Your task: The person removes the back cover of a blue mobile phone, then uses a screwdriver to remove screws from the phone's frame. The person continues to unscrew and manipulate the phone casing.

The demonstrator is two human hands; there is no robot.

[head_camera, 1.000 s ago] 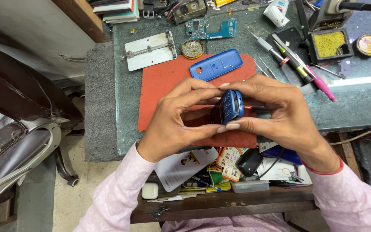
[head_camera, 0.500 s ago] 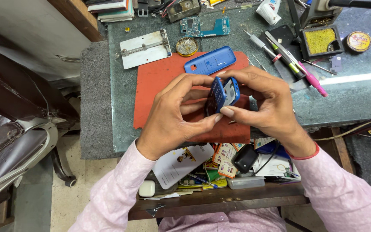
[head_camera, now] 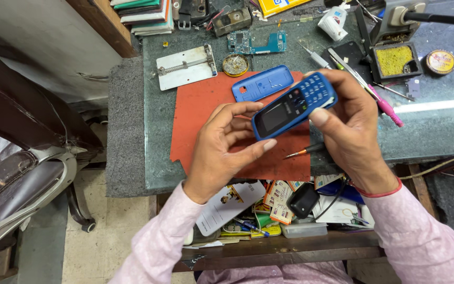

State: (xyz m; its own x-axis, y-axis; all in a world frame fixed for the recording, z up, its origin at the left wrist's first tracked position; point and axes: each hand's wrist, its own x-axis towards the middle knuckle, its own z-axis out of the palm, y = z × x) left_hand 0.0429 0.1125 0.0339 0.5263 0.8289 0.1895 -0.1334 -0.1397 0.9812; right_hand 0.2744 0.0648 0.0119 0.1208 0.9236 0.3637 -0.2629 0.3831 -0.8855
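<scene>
A blue keypad phone (head_camera: 293, 105) is held face up above a red work mat (head_camera: 211, 121), its dark screen toward me. My right hand (head_camera: 350, 131) grips its keypad end, with a screwdriver (head_camera: 305, 152) tucked under the fingers. My left hand (head_camera: 227, 144) supports the screen end with thumb and fingertips. The phone's blue back cover (head_camera: 262, 83) lies flat on the mat just beyond the hands.
On the grey-green bench top (head_camera: 153, 152) lie a metal board holder (head_camera: 186, 66), a round tin (head_camera: 236, 64), a bare circuit board (head_camera: 256, 42), a pink-handled tool (head_camera: 384, 108) and a yellow sponge tray (head_camera: 395, 60). Papers fill an open drawer (head_camera: 269, 210). A chair (head_camera: 22, 173) stands left.
The phone was held edge-on between both hands; it has now been turned face up, lifted up and right, showing screen and keypad. The hands have spread apart along its length.
</scene>
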